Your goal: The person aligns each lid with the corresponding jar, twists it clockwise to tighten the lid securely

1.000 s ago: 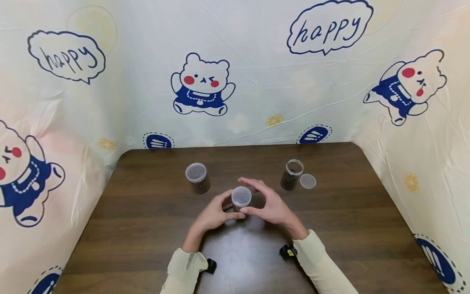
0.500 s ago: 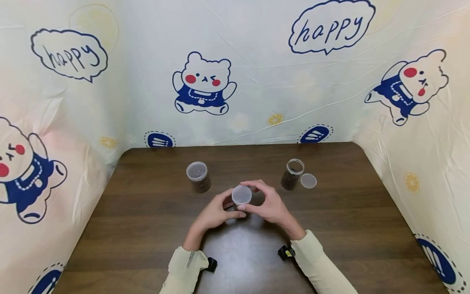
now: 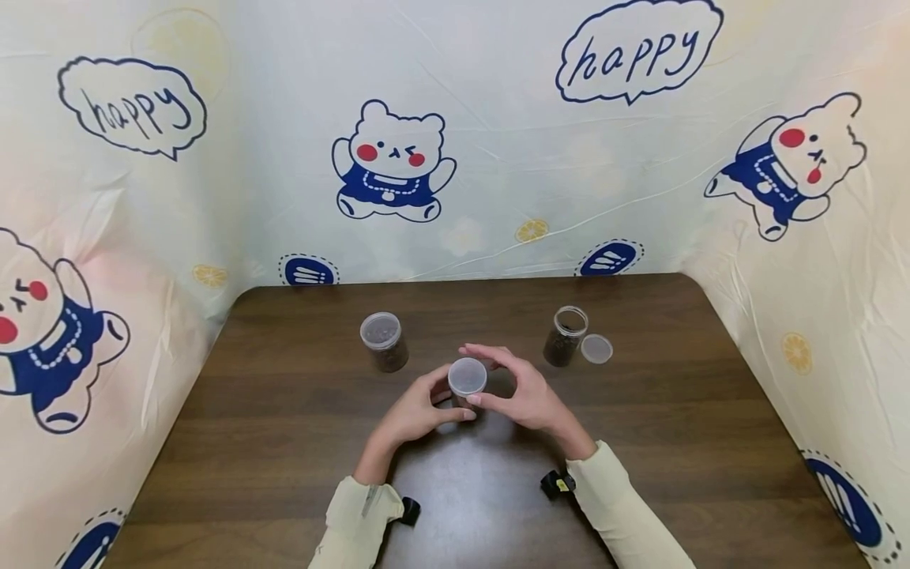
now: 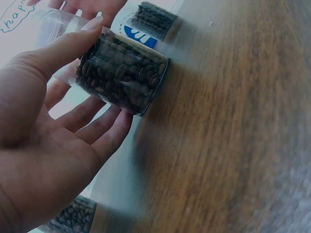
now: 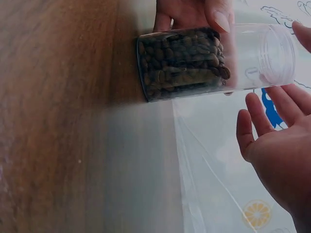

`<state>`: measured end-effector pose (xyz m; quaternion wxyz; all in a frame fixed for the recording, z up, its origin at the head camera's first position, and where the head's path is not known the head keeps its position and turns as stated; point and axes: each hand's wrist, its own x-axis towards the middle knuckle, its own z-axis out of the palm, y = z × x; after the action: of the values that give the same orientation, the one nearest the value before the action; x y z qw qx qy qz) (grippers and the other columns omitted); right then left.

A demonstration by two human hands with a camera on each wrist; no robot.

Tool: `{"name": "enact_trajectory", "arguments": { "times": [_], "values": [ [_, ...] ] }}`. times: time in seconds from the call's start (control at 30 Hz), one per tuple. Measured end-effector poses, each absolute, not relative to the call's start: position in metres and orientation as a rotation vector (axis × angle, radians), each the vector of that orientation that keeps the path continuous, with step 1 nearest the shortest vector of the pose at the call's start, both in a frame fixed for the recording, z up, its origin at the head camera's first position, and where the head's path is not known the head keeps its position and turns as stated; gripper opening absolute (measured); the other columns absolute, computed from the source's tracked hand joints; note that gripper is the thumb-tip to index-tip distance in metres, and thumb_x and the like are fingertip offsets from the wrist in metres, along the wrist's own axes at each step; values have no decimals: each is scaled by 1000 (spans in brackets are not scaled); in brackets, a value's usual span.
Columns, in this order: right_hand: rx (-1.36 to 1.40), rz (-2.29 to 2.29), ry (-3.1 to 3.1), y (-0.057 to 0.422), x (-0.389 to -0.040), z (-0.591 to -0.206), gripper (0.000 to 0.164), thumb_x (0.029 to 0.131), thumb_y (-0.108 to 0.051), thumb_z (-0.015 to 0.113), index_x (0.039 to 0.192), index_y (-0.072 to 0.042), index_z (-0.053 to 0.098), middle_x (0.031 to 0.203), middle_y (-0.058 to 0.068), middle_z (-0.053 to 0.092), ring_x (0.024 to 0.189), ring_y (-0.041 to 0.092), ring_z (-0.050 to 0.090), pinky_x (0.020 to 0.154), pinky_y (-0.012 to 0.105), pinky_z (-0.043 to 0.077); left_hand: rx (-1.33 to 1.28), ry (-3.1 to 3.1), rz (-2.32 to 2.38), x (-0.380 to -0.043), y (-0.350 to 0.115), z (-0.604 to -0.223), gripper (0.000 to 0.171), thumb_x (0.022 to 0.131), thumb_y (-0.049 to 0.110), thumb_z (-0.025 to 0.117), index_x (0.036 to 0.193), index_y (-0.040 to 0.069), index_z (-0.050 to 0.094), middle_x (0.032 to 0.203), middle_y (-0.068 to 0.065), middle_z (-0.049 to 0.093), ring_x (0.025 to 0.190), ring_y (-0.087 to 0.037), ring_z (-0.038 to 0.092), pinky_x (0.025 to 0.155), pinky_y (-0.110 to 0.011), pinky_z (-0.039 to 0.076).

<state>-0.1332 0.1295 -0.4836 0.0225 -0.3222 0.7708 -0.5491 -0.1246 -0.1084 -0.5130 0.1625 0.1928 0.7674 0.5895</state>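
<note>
Upright on the table stands a clear jar [image 3: 462, 401] partly filled with coffee beans, its translucent lid [image 3: 468, 376] on top. My left hand [image 3: 414, 409] grips the jar's body from the left, thumb in front and fingers behind. In the left wrist view the beans [image 4: 121, 73] show through its wall. My right hand [image 3: 528, 395] is spread about the lid from the right, thumb near the front rim and fingers a little off the back. In the right wrist view the right thumb [image 5: 302, 36] stands slightly apart from the lid; contact of the other fingertips is unclear.
A second lidded jar [image 3: 384, 344] of beans stands at the back left. At the back right is an uncovered jar [image 3: 563, 338] with dark contents, a loose lid [image 3: 596, 348] lying beside it. A printed curtain [image 3: 498, 158] surrounds the brown table [image 3: 284, 442].
Half a second ago my right fingers were closer around the lid; now they have spread slightly away. My left hand and the jar have stayed in place.
</note>
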Motion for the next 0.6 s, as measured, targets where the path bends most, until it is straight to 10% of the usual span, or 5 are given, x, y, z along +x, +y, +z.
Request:
{"name": "enact_trajectory", "arguments": {
  "times": [0.6],
  "values": [
    [-936, -1700, 2537, 126, -132, -483, 63, 81, -25, 93, 138, -23, 66, 132, -3, 72, 117, 14, 63, 101, 50, 52, 546, 2197, 1667, -126, -109, -513, 66, 86, 21, 89, 144, 23, 58, 141, -2, 64, 135, -20, 62, 118, -42, 47]
  ]
}}
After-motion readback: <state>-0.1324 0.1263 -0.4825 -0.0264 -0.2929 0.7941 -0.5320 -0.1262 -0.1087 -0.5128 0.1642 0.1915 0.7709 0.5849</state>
